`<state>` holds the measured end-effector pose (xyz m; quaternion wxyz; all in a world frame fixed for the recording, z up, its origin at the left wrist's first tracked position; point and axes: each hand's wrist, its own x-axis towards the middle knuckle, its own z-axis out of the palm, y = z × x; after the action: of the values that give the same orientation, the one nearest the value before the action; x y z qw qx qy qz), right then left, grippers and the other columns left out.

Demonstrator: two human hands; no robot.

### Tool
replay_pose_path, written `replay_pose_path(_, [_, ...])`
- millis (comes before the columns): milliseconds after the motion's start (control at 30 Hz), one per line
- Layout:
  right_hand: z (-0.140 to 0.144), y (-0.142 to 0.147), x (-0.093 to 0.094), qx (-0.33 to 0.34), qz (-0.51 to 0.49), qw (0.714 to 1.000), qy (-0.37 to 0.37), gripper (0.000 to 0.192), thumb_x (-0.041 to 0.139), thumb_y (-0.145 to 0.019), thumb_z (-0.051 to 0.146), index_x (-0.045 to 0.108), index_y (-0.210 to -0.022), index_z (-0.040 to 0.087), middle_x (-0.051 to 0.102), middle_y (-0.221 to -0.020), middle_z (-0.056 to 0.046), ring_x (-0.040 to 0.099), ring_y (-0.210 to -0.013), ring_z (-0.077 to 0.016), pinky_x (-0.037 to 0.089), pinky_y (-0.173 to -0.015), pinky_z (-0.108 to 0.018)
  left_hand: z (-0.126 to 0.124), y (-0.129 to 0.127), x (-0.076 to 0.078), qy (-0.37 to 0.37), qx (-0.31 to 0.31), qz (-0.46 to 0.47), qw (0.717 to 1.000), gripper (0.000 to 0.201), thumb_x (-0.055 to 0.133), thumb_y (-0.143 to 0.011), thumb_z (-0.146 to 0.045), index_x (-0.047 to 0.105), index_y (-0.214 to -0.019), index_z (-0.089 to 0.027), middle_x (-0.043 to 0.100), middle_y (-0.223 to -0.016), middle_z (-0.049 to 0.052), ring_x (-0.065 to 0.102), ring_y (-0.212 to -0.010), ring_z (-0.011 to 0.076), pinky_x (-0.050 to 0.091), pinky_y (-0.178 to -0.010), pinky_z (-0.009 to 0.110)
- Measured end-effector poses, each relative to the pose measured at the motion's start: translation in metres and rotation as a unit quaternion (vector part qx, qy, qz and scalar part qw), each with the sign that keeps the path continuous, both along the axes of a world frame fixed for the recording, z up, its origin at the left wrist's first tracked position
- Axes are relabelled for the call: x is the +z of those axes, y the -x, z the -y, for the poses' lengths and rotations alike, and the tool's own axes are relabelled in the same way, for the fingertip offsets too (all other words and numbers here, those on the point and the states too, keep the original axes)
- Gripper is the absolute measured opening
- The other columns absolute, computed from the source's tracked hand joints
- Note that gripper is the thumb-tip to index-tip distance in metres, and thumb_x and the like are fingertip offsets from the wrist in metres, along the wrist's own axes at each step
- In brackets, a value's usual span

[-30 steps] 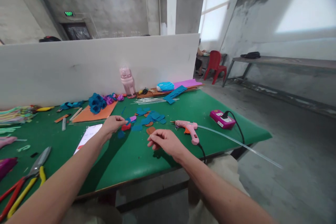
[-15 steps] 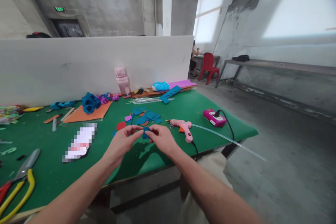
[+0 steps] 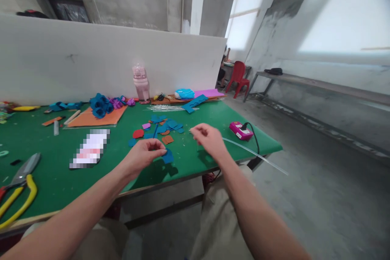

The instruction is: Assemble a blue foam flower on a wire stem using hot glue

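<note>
Between thumb and fingertips, my left hand (image 3: 149, 150) pinches a small blue felt-like piece (image 3: 167, 156) just above the table's near edge. To its right, my right hand (image 3: 209, 140) is closed around the glue gun, whose body it almost wholly hides. The clear glue stick (image 3: 256, 155) runs out behind that hand toward the right, past the table edge. Loose cut pieces lie beyond my left hand: a blue heap (image 3: 172, 124), a red piece (image 3: 138, 133), a brown piece (image 3: 167, 139) and a pink piece (image 3: 146, 126).
A magenta power box (image 3: 240, 130) with a black cable stands at the right. Large yellow-handled scissors (image 3: 27, 174) and a blurred-out phone-like object (image 3: 91, 148) lie left. Blue flowers (image 3: 101, 105) rest on orange sheets (image 3: 91, 118). A pink bottle (image 3: 141, 83) stands by the white partition (image 3: 176, 61).
My right hand has left the blue piece and moved right onto the glue gun. My left hand keeps the piece. The glue stick has shifted left, and the view has tilted slightly.
</note>
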<state>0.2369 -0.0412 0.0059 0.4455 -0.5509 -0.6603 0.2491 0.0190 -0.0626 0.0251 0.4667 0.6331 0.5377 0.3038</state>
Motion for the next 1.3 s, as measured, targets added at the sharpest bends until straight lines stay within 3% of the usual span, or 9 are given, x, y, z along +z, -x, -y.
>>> replay_pose_path(100, [-0.003, -0.050, 0.001, -0.143, 0.136, 0.980, 0.014, 0.038, 0.042, -0.077, 0.049, 0.058, -0.065, 0.017, 0.058, -0.056, -0.001, 0.052, -0.052, -0.0123, 0.035, -0.051, -0.022, 0.005, 0.001, -0.004, -0.004, -0.031, -0.012, 0.999, 0.024, 0.059, -0.063, -0.039, 0.057, -0.069, -0.016, 0.051, -0.054, -0.004, 0.035, -0.042, 0.0053, 0.024, -0.040, 0.018])
replay_pose_path(200, [-0.001, -0.077, -0.011, -0.155, 0.238, 0.953, 0.109, 0.041, 0.043, -0.076, 0.051, 0.058, -0.060, 0.016, 0.059, -0.057, -0.004, 0.053, -0.053, -0.0135, 0.033, -0.051, -0.023, 0.000, 0.000, -0.015, -0.068, -0.037, -0.059, 0.995, 0.021, 0.060, -0.061, -0.035, 0.060, -0.063, -0.015, 0.059, -0.060, -0.001, 0.048, -0.055, 0.0096, 0.035, -0.051, 0.021])
replay_pose_path(433, [-0.005, -0.066, -0.032, -0.151, 0.333, 0.912, 0.186, 0.050, 0.047, -0.063, 0.066, 0.060, -0.072, 0.019, 0.065, -0.071, -0.006, 0.059, -0.065, -0.0195, 0.034, -0.051, -0.024, -0.018, 0.001, -0.039, -0.087, 0.005, -0.143, 0.986, 0.016, 0.059, -0.059, -0.032, 0.061, -0.060, -0.016, 0.060, -0.058, 0.000, 0.052, -0.058, 0.0126, 0.037, -0.053, 0.023])
replay_pose_path(633, [-0.015, -0.060, -0.032, -0.133, 0.335, 0.910, 0.206, 0.034, 0.051, -0.068, 0.048, 0.062, -0.063, 0.017, 0.064, -0.062, -0.008, 0.062, -0.065, -0.0220, 0.039, -0.053, -0.026, -0.020, 0.004, -0.045, -0.114, 0.028, -0.203, 0.972, 0.013, 0.059, -0.060, -0.029, 0.062, -0.060, -0.016, 0.063, -0.060, 0.001, 0.055, -0.060, 0.0139, 0.037, -0.052, 0.023])
replay_pose_path(733, [-0.011, -0.058, -0.032, -0.132, 0.229, 0.942, 0.209, 0.030, 0.052, -0.070, 0.042, 0.056, -0.057, 0.015, 0.061, -0.052, -0.007, 0.061, -0.057, -0.0194, 0.043, -0.053, -0.026, -0.021, 0.004, -0.045, -0.127, 0.016, -0.233, 0.964, 0.012, 0.059, -0.061, -0.028, 0.063, -0.060, -0.017, 0.064, -0.060, 0.001, 0.056, -0.060, 0.0139, 0.037, -0.052, 0.023])
replay_pose_path(833, [-0.001, -0.052, -0.028, -0.111, -0.017, 0.973, 0.202, 0.018, 0.055, -0.071, 0.033, 0.051, -0.066, 0.016, 0.060, -0.055, -0.003, 0.059, -0.050, -0.0136, 0.048, -0.050, -0.024, -0.021, 0.002, -0.043, -0.139, 0.005, -0.262, 0.955, 0.010, 0.059, -0.061, -0.025, 0.064, -0.061, -0.017, 0.064, -0.062, 0.002, 0.056, -0.061, 0.0140, 0.037, -0.054, 0.023])
replay_pose_path(1033, [0.011, -0.035, -0.016, 0.060, -0.374, 0.905, 0.195, 0.017, 0.064, -0.069, 0.026, 0.054, -0.079, 0.016, 0.059, -0.065, 0.001, 0.057, -0.055, -0.0069, 0.053, -0.056, -0.018, -0.019, 0.001, -0.039, -0.144, 0.001, -0.269, 0.952, 0.012, 0.057, -0.063, -0.025, 0.065, -0.064, -0.016, 0.064, -0.064, 0.003, 0.056, -0.062, 0.0150, 0.037, -0.056, 0.024])
replay_pose_path(1167, [0.011, -0.025, -0.017, 0.123, -0.442, 0.848, 0.266, 0.029, 0.051, -0.078, 0.044, 0.055, -0.078, 0.015, 0.054, -0.061, 0.000, 0.051, -0.047, -0.0061, 0.050, -0.047, -0.017, -0.019, 0.002, -0.040, -0.142, 0.003, -0.263, 0.954, 0.012, 0.058, -0.062, -0.026, 0.065, -0.065, -0.017, 0.064, -0.063, 0.003, 0.056, -0.061, 0.0150, 0.038, -0.057, 0.024])
replay_pose_path(1300, [0.015, -0.013, -0.018, 0.118, -0.403, 0.877, 0.234, 0.027, 0.052, -0.077, 0.041, 0.056, -0.084, 0.016, 0.058, -0.067, 0.000, 0.044, -0.041, -0.0041, 0.049, -0.046, -0.019, -0.020, 0.002, -0.040, -0.132, 0.000, -0.265, 0.955, 0.012, 0.058, -0.062, -0.026, 0.066, -0.064, -0.016, 0.064, -0.062, 0.003, 0.056, -0.061, 0.0147, 0.039, -0.057, 0.024])
